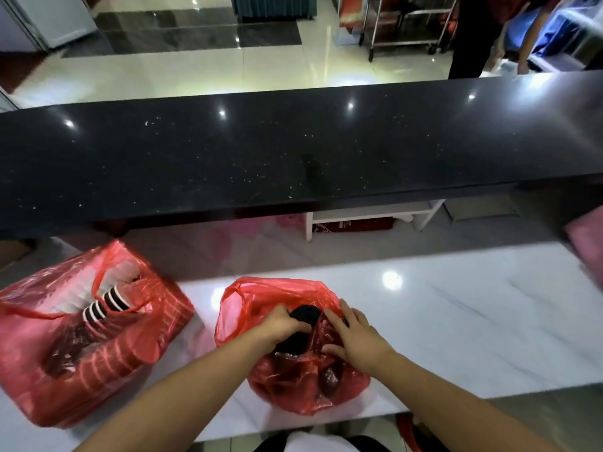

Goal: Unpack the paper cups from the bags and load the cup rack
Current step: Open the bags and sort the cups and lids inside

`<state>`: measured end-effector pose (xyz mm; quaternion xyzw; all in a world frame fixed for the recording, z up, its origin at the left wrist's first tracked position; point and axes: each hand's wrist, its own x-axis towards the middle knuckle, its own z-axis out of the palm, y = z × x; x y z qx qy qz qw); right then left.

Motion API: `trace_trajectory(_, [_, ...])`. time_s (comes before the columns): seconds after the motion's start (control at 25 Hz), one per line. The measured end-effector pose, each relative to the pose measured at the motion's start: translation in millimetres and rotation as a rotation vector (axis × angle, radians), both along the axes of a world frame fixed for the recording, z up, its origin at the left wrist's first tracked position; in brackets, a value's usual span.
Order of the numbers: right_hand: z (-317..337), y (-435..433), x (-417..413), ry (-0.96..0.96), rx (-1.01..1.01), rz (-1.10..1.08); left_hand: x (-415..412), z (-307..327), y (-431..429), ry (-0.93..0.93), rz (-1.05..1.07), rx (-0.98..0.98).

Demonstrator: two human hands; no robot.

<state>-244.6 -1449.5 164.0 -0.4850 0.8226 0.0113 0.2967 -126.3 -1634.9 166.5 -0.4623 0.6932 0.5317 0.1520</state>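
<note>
Reaching into the smaller red thin-plastic bag, the left hand curls its fingers over a black round stack that stands in the bag's open mouth, grasping it from the left side. Whether that stack is cups or lids cannot be told. The right hand lies on the crumpled red film just right of the stack, fingers straight and spread, pressing the bag and clenching nothing. This bag sits on the white marble-patterned counter, near its front edge. To its left on the same counter lies the larger red plastic bag, bulging with ribbed rows of stacked cups. Through its open mouth shows a tilted stack of white paper cups with dark stripes. Behind both runs a raised black speckled stone ledge.
</note>
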Motion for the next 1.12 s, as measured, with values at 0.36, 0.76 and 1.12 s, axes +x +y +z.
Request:
trace_trajectory(0.36, [30.4, -21.7, -13.2, 0.303, -0.342, 0.120, 11.1, 57.6, -8.5, 0.047, -0.023, -0.355])
trace_trajectory(0.76, [85.9, -101.8, 37.2, -0.175, -0.661, 0.622, 121.7, 129.5, -17.7, 0.302, 0.356, -0.064])
trace_trajectory(1.12, [111.1, -120.9, 285.8, -0.230, -0.727, 1.031, 404.2, 139.5, 40.9, 0.467, 0.688, -0.169])
